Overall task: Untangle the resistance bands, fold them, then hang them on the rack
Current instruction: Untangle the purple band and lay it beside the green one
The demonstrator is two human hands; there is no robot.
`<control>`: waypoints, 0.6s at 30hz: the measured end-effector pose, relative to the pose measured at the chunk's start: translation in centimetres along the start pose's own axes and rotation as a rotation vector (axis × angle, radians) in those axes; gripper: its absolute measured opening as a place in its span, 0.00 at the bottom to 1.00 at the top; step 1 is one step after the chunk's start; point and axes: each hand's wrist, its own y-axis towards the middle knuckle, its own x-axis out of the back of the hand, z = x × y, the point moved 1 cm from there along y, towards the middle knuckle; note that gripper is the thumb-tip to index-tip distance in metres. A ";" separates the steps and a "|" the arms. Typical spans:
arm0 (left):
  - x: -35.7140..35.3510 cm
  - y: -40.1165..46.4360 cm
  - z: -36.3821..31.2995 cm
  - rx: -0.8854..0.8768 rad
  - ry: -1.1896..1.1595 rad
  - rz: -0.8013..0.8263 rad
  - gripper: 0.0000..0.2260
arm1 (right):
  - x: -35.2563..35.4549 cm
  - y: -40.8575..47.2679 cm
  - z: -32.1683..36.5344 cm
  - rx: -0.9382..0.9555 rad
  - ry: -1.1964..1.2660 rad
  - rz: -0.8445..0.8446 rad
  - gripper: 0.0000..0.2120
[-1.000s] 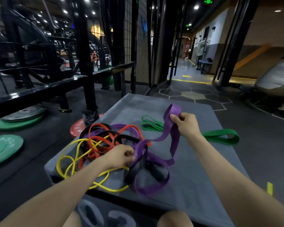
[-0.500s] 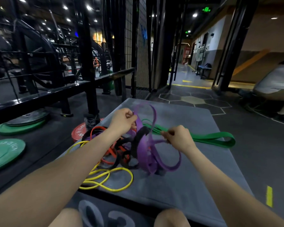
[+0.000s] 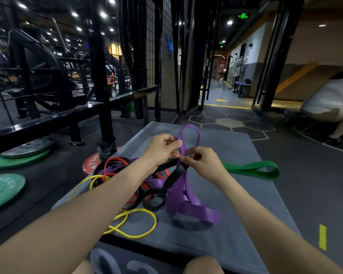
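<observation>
Head view: grey mat before you on dark gym floor, black rack left, your left hand and right hand pinching the raised purple band, band tangle partly behind your left forearm.

Your one head-worn camera looks forward and down from close above the grey mat; beyond the mat's far edge, its wide view reaches down the corridor.
</observation>
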 end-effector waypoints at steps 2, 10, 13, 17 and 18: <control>0.0 0.0 0.1 -0.001 0.005 0.012 0.05 | -0.3 0.1 -0.5 -0.021 0.058 0.008 0.11; 0.4 0.2 1.0 -0.011 0.013 0.072 0.02 | -0.3 1.0 -1.4 -0.105 0.110 -0.018 0.12; 1.3 -0.3 1.6 0.051 0.080 0.159 0.05 | 1.0 2.0 -0.8 -0.096 0.209 -0.092 0.14; 1.3 -1.2 2.3 0.030 0.154 0.304 0.18 | 2.8 3.7 0.5 -0.071 0.307 -0.166 0.15; 1.2 -1.2 2.0 0.004 0.179 0.324 0.22 | 3.2 4.1 0.9 -0.060 0.319 -0.177 0.14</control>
